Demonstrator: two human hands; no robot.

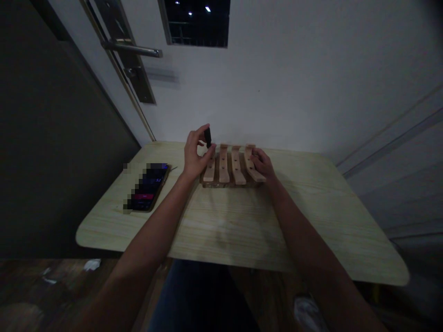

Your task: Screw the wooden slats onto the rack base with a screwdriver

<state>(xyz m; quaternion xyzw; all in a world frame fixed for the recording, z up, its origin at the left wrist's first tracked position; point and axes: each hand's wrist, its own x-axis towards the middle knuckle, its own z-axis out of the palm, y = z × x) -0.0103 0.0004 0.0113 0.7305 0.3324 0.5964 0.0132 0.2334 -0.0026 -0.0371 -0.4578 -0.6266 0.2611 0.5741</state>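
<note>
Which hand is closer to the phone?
Left. The left hand is right of the phone, holding a black object; the right hand is farther right, at the rightmost wooden strip.

That pale wood-grained counter has rounded corners. A phone lies left of the slatted wooden piece resting there.

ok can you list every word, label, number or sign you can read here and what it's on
Nothing can be read with certainty.
Phone: small marks on its lit screen, too small and blurred to read; part is pixelated.
Wooden pieces: no lettering visible.
Black object in the left hand: no lettering visible.
</note>
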